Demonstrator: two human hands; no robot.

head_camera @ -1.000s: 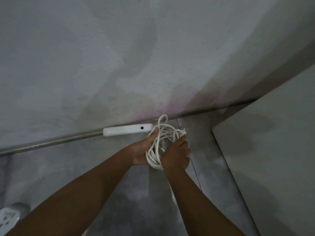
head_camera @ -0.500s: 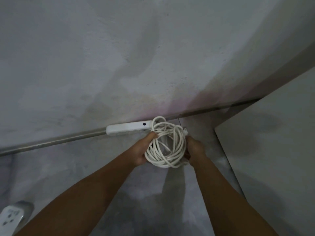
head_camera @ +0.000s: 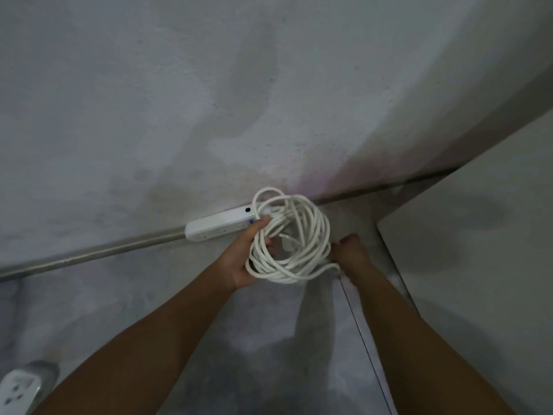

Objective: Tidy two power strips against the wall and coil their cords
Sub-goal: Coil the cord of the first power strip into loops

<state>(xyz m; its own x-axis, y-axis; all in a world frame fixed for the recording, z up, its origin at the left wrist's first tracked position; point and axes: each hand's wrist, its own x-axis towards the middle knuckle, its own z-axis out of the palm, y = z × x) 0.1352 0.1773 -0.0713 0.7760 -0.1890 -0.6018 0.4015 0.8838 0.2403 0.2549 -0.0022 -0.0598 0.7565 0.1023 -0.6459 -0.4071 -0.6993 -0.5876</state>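
Note:
A white power strip (head_camera: pixel 220 224) lies along the foot of the grey wall (head_camera: pixel 209 100). Its white cord (head_camera: pixel 299 235) is wound into a round coil of several loops just right of the strip, low over the floor. My left hand (head_camera: pixel 244 259) grips the coil's left side, thumb over the loops. My right hand (head_camera: pixel 348 254) holds the coil's right edge, fingers curled down and hidden behind the loops. A second white power strip (head_camera: pixel 18 387) shows its sockets at the bottom left corner, mostly cut off by the frame.
A metal strip (head_camera: pixel 89 250) runs along the base of the wall. A pale flat panel (head_camera: pixel 478 250) stands to the right, close to my right arm. The floor (head_camera: pixel 269 354) is grey concrete with a thin seam running towards me.
The coil has opened into a wider, rounder ring and shifted slightly towards the wall. My right hand moved from over the coil to its right edge.

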